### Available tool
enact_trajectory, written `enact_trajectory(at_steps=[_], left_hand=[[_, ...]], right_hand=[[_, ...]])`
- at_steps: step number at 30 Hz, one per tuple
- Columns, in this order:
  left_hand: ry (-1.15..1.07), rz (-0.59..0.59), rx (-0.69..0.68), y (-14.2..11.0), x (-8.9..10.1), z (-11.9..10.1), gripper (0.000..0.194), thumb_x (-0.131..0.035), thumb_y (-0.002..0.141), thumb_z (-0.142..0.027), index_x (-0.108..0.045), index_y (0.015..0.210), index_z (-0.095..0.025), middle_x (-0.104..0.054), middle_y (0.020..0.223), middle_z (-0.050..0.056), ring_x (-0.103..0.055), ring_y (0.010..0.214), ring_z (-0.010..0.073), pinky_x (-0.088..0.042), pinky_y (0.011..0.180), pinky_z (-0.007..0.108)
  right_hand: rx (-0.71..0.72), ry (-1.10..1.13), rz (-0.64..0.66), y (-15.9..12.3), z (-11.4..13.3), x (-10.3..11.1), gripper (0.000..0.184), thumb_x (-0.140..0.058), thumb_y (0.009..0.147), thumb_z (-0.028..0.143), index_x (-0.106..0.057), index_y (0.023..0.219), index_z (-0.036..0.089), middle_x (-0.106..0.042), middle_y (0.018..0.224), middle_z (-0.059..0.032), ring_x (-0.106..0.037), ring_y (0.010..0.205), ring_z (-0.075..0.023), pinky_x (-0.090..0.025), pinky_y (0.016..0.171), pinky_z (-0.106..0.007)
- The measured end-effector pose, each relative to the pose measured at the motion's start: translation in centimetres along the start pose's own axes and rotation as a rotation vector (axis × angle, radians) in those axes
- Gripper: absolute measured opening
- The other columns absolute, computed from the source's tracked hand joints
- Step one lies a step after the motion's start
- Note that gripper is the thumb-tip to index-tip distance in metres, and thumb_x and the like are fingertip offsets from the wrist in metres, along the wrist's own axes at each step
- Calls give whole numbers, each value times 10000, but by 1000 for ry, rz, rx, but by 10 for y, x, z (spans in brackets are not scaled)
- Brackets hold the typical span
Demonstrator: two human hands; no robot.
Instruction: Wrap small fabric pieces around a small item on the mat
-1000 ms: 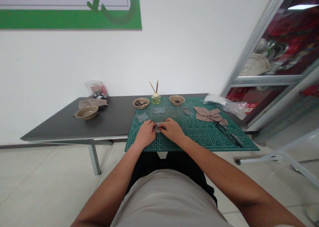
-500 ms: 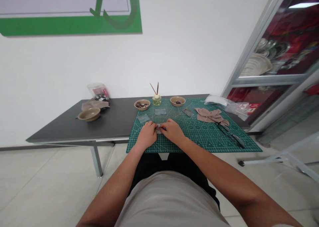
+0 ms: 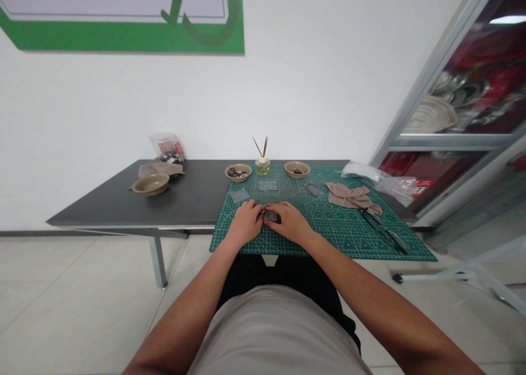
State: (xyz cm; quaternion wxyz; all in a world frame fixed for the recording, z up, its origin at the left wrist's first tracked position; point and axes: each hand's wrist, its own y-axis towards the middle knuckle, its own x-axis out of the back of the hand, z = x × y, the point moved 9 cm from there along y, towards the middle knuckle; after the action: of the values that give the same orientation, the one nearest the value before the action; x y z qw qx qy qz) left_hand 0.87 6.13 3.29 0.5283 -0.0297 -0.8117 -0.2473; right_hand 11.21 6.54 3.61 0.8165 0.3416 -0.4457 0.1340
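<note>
At the near part of the green cutting mat (image 3: 329,235), a small dark grey rectangular packet (image 3: 271,216) lies between my two hands. My left hand (image 3: 246,221) is closed, its fingertips pinching the packet's left end. From the other side my right hand (image 3: 291,221) grips the packet's right end with curled fingers. What is inside the packet I cannot make out. Beyond my hands lie a flat grey sheer piece (image 3: 268,185), another grey sheer piece (image 3: 240,195) to its left and a darker grey packet (image 3: 313,189) to the right.
Two tan bowls, a left one (image 3: 228,176) and a right one (image 3: 297,174), hold dark pebble-like bits. Between them stands a reed diffuser (image 3: 262,165). A brown cloth (image 3: 347,194), black-handled tool (image 3: 384,229) and clear plastic bag (image 3: 394,184) lie right. Another bowl (image 3: 150,185) sits left.
The piece between my hands showed pale grey and now shows a darker, wider face. My fingers have shifted around it. The whole view has moved slightly.
</note>
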Motion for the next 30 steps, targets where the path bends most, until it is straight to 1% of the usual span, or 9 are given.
enact_trajectory(at_steps=[5,10,14,16,17,19,21,26,30], left_hand=[[-107,-76,44,0,6,8,108,-525,874,-199,-600,949,-186,-587,1019,75,-517,1002,229,-442,919,395],[-250,-161,106,-2,14,18,91,-527,887,-238,-581,945,-194,-628,984,59,-548,984,215,-444,921,389],[-436,-227,232,-5,17,35,158,-479,914,-309,-553,1011,-207,-641,1000,40,-593,929,187,-472,878,356],[-449,-232,279,-7,18,39,164,-481,911,-332,-539,1007,-213,-641,956,24,-601,859,174,-479,845,346],[-435,-191,262,-6,16,36,162,-483,909,-342,-539,994,-216,-642,934,19,-601,842,175,-481,831,344],[-364,-94,169,-3,11,22,137,-505,896,-332,-544,958,-217,-645,923,28,-596,860,192,-475,820,351],[-265,-45,78,-2,9,9,119,-514,893,-310,-557,950,-215,-653,948,49,-585,914,219,-454,850,382],[-250,-49,31,-4,9,3,113,-514,901,-293,-556,972,-215,-645,958,44,-577,922,213,-442,855,380],[-268,-47,27,-5,8,5,113,-517,901,-277,-558,984,-213,-641,945,41,-571,929,203,-439,865,375]], right_hand=[[0,-15,61,1,-3,-1,443,-709,812,368,-629,1185,142,-691,1134,-86,-559,1024,-223,-434,930,-348],[52,-183,161,6,3,0,264,-565,914,355,-683,1078,185,-724,960,-83,-613,915,-208,-429,840,-317],[-44,-247,96,4,-4,12,245,-485,928,297,-708,975,207,-733,886,-63,-657,817,-187,-426,730,-276],[-153,-206,-3,3,-15,24,219,-507,902,291,-701,966,213,-733,853,-45,-668,780,-180,-431,698,-264],[-217,-172,-65,3,-22,31,205,-522,888,290,-697,965,214,-733,843,-40,-672,773,-179,-439,695,-261],[-333,-88,-194,2,-40,45,193,-546,865,284,-687,973,210,-736,851,-43,-681,788,-185,-464,717,-269],[-405,24,-284,3,-58,54,194,-573,838,273,-679,985,203,-740,871,-48,-688,818,-194,-491,747,-287],[-634,314,-336,12,-110,52,241,-500,847,254,-640,1020,163,-732,848,-50,-677,658,-168,-540,614,-279],[-678,261,-360,21,-130,49,320,-480,832,201,-585,1127,134,-731,897,-86,-692,719,-194,-543,697,-308]])
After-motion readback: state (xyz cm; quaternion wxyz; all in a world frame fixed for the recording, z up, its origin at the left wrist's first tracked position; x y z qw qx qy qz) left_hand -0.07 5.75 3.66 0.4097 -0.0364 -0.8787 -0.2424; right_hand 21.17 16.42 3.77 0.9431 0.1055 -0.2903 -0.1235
